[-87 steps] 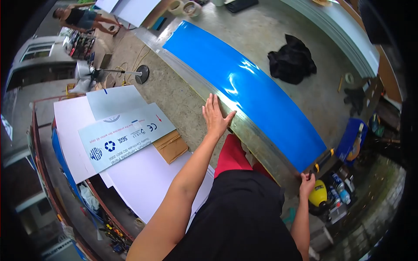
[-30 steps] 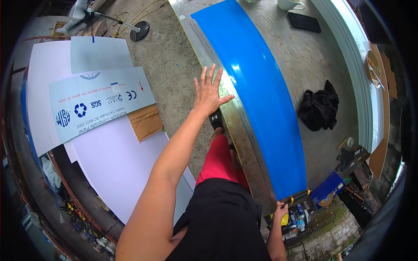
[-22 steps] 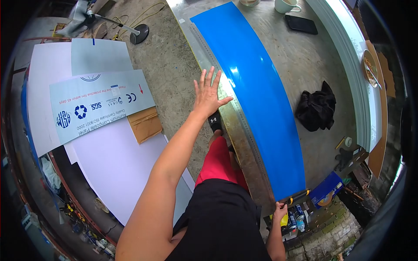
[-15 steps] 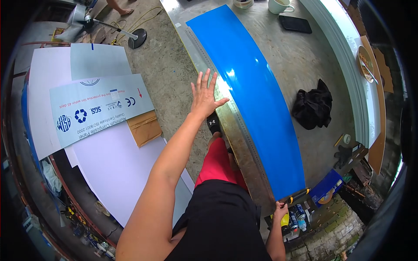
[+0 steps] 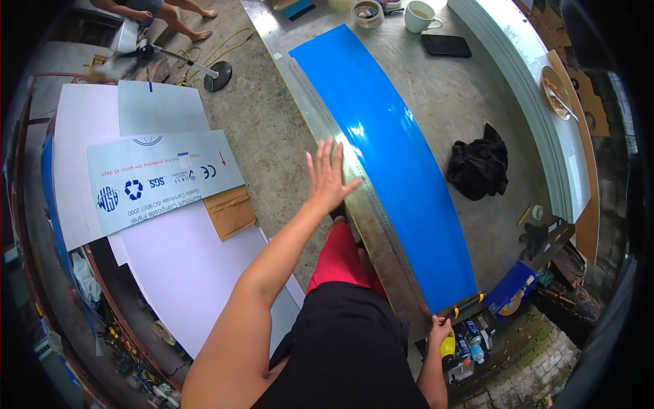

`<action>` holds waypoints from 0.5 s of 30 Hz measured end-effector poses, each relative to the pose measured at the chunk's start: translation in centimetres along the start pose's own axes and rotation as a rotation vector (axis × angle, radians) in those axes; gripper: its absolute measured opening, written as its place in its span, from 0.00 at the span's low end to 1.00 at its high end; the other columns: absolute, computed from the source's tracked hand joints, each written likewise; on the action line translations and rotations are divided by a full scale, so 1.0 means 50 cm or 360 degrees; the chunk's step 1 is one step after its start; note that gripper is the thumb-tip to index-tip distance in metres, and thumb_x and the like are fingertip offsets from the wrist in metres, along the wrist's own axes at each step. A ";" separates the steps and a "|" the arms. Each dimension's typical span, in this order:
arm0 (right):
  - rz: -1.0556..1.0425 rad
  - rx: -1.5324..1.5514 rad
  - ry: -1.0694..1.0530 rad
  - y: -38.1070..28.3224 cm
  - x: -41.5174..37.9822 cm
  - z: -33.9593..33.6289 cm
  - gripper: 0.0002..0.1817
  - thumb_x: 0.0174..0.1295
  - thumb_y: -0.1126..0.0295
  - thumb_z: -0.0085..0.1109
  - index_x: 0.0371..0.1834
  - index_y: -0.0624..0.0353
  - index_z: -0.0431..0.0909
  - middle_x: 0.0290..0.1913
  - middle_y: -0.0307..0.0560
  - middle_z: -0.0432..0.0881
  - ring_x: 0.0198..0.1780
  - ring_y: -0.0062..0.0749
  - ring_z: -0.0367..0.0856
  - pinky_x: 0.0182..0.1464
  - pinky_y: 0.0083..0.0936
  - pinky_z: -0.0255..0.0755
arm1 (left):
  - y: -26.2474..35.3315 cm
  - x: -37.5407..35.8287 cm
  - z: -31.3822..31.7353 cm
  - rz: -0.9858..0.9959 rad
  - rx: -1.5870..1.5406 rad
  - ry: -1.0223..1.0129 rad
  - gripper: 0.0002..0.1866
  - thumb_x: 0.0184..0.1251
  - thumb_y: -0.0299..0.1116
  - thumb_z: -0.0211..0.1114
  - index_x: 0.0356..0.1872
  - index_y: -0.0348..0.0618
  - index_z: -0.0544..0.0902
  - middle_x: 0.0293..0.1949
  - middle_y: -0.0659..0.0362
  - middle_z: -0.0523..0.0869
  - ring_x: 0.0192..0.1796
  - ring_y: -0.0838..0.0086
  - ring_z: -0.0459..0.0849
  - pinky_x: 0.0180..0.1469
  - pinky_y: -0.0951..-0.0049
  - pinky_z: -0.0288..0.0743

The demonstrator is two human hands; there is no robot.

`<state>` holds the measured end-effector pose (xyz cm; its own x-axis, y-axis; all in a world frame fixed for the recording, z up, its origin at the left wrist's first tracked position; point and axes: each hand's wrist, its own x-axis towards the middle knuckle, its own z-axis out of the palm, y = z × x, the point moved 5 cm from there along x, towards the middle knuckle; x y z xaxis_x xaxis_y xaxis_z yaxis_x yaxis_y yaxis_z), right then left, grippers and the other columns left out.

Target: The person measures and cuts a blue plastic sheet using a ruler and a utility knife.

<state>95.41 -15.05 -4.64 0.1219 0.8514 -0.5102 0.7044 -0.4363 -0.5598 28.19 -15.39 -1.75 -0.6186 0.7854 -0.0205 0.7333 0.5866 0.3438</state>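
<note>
A long blue sheet (image 5: 402,184) lies on the metal-topped table, with a straight ruler-like strip (image 5: 381,200) bearing fine marks along its left edge. My left hand (image 5: 329,178) is open, fingers spread, over the strip's left side about midway; whether it presses down cannot be seen. At the sheet's near end, my right hand (image 5: 439,330) has its fingers closed around the lower end of a black and yellow tool, which looks like a utility knife (image 5: 467,305). The tool's tip is hidden by the fingers.
On the table (image 5: 449,88) are a phone (image 5: 446,46), a mug (image 5: 421,17), tape rolls (image 5: 368,13) and black cloth (image 5: 479,163). Printed panels (image 5: 163,178) lie to the left. A fan stand (image 5: 218,76) is on the floor; another person's legs (image 5: 180,24) show behind it.
The view has tilted slightly, bringing more of another person into sight. My left hand has shifted a little toward me along the strip. My right hand and the tool stay at the sheet's near end.
</note>
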 end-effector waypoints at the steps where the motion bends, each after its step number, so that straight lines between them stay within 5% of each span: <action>1: 0.0010 -0.0029 0.0003 -0.002 -0.001 0.002 0.15 0.63 0.75 0.77 0.33 0.56 0.74 0.30 0.29 0.72 0.31 0.18 0.66 0.35 0.20 0.62 | 0.027 -0.026 0.002 0.0057 -0.0002 -0.0062 0.65 0.59 0.71 0.72 0.87 0.46 0.48 0.87 0.48 0.46 0.89 0.49 0.42 0.83 0.28 0.34; 7: 0.0007 -0.0064 0.0040 -0.004 -0.002 0.007 0.15 0.62 0.77 0.77 0.33 0.57 0.74 0.29 0.30 0.73 0.32 0.18 0.67 0.36 0.21 0.65 | 0.135 -0.138 0.024 0.0080 -0.0091 -0.0329 0.67 0.54 0.67 0.78 0.87 0.50 0.49 0.87 0.49 0.48 0.88 0.48 0.44 0.83 0.27 0.37; 15: -0.0034 0.0007 0.0093 -0.025 -0.018 0.012 0.14 0.58 0.76 0.78 0.32 0.60 0.75 0.27 0.36 0.75 0.30 0.25 0.72 0.38 0.28 0.71 | 0.142 -0.149 0.053 0.0025 0.0001 -0.0373 0.65 0.52 0.63 0.82 0.85 0.43 0.54 0.86 0.48 0.48 0.88 0.47 0.42 0.78 0.18 0.39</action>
<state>93.99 -15.41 -3.86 0.1475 0.8761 -0.4590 0.7041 -0.4190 -0.5734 38.78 -16.55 -1.66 -0.5249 0.8187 -0.2327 0.7424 0.5741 0.3453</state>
